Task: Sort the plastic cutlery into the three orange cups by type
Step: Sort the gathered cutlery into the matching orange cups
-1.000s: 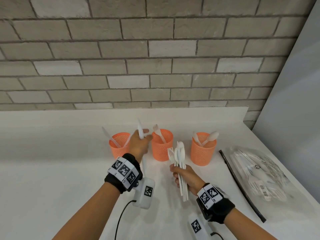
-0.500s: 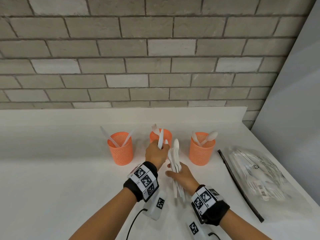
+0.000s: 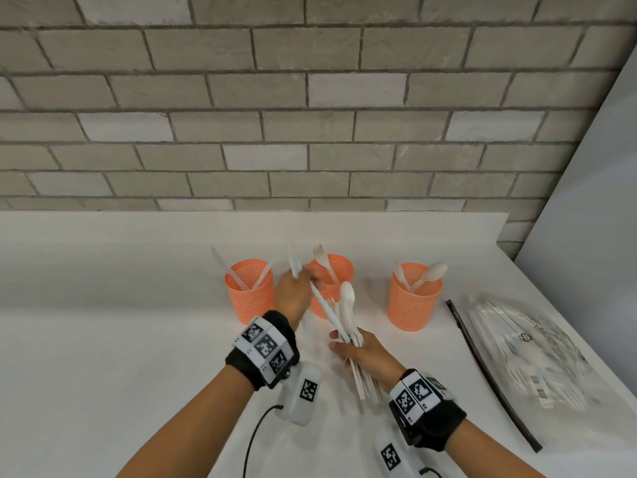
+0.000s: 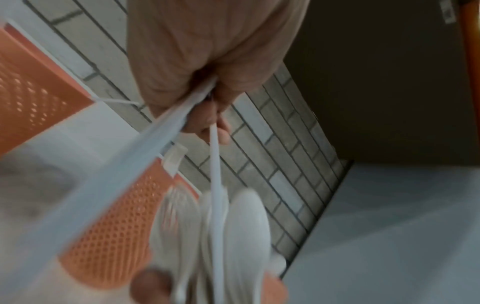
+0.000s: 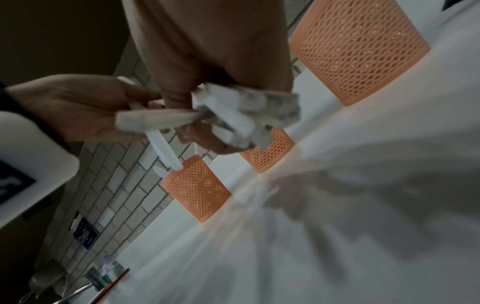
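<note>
Three orange mesh cups stand in a row on the white counter (image 3: pixel 103 339). The left cup (image 3: pixel 250 300) holds knives, the middle cup (image 3: pixel 341 267) a fork, the right cup (image 3: pixel 413 305) spoons. My left hand (image 3: pixel 303 276) is between the left and middle cups and pinches a long white knife (image 3: pixel 325 308). The knife's lower end still reaches the bundle. In front of the middle cup my right hand (image 3: pixel 344 346) grips that bundle of white cutlery (image 3: pixel 346 301), spoon bowls up. The left wrist view shows the pinch (image 4: pixel 207 102) on the knife (image 4: pixel 145 148).
A clear plastic bag (image 3: pixel 517 350) with more white cutlery lies at the right of the counter, with a black strip (image 3: pixel 489 374) along its near side. A brick wall rises behind the cups and a grey panel closes the right side.
My left hand went from the left cup to the bundle, took hold of a knife, and now draws it up and to the left. The right hand has tilted the bundle slightly.
</note>
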Action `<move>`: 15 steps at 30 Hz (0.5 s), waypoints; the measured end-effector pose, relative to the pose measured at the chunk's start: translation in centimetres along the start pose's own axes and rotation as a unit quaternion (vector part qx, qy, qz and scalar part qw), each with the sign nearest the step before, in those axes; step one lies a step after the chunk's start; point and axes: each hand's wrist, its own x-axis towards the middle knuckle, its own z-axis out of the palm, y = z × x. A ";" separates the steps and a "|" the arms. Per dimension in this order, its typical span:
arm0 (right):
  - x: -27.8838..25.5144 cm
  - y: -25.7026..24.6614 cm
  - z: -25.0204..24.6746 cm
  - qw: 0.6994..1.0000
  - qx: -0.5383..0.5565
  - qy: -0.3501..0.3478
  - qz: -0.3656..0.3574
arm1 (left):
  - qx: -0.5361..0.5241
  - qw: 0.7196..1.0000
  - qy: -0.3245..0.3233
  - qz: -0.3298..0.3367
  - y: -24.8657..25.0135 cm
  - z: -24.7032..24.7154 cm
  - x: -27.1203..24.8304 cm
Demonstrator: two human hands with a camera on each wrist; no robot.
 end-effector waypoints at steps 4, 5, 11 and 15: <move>-0.1 -0.2 -0.5 0.993 0.095 -0.061 0.042 | -0.131 0.990 0.056 0.010 2.1 -3.8 2.6; 0.0 -0.2 -0.6 0.989 0.118 -0.075 0.049 | -0.143 0.986 0.085 0.027 2.7 -4.6 3.3; 0.3 -0.5 -0.4 0.986 0.130 -0.094 0.052 | -0.097 0.956 0.231 0.150 6.0 -8.4 7.0; 0.4 -0.9 -0.4 0.986 0.132 -0.090 0.049 | -0.038 0.965 0.225 0.132 3.9 -8.7 8.5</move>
